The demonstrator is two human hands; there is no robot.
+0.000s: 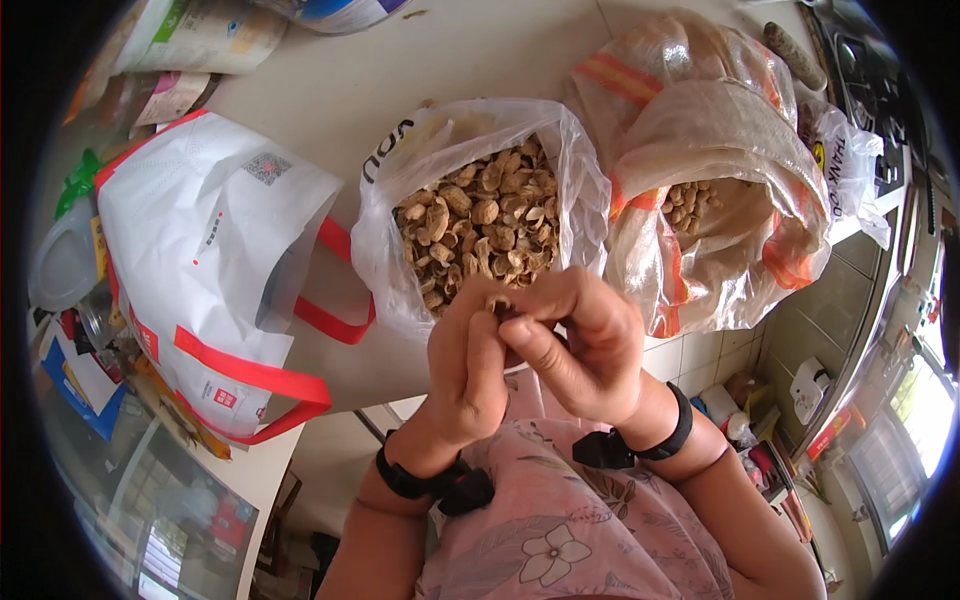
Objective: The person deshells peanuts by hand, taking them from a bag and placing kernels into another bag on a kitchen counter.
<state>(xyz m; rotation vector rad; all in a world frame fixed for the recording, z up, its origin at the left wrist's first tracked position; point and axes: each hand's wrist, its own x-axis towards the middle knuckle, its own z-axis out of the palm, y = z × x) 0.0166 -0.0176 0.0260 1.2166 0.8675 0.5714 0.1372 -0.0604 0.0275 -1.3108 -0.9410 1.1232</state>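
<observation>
My left hand (469, 367) and my right hand (589, 349) meet in front of my body, fingertips pinched together. Between them shows a bit of a peanut (496, 304), pale shell with something dark beside it; the fingers cover most of it. Just beyond the hands stands an opened clear plastic bag (581, 210), filled with peanut shells (491, 199), many of them split. To the right, a woven sack (720, 124) with orange stripes has its mouth folded open. Unshelled peanuts (686, 206) lie inside that sack. Part of a dark rounded object shows below my fingers, mostly hidden.
A white shopping bag (199, 202) with red handles lies at the left, its handles reaching toward the shell bag. Containers (217, 37) stand at the back left. A knobbly grey cylinder (795, 56) and a crumpled plastic bag (851, 169) lie at the right, near a black stove (874, 90).
</observation>
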